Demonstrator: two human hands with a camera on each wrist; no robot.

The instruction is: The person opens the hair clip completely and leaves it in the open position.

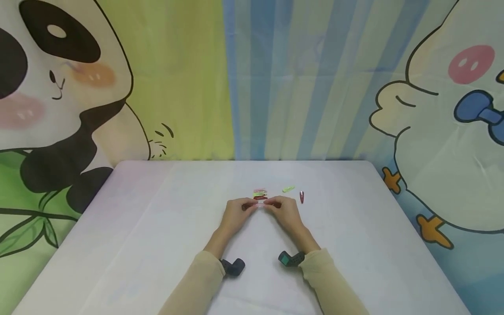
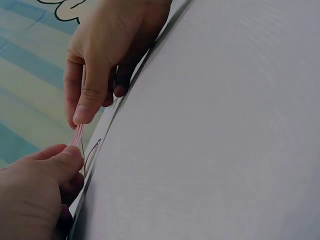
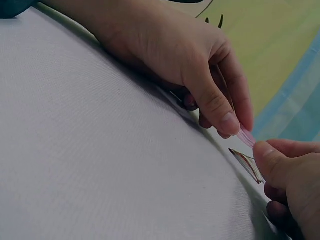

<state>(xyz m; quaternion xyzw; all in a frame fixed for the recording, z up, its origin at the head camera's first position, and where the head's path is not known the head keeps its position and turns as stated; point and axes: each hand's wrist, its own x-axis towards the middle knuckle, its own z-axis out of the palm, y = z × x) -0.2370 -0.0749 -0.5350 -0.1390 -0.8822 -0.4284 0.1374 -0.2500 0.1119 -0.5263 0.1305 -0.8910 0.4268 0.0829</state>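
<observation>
Fingers and thumbs of the left hand (image 1: pixel 237 214) and the right hand (image 1: pixel 285 213) are nearly closed, each pair pinching one end of what looks like a small pink clip (image 2: pixel 77 134), below the centre of the head view. It should handle as very light, thin and fairly stiff, with a smooth surface that could slip from a loose pinch; its ends seem the best hold, gripped lightly so the narrow middle isn't bent.

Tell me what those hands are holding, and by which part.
A thin pink item, possibly a clip: the left hand pinches one end, the right hand the other.
</observation>
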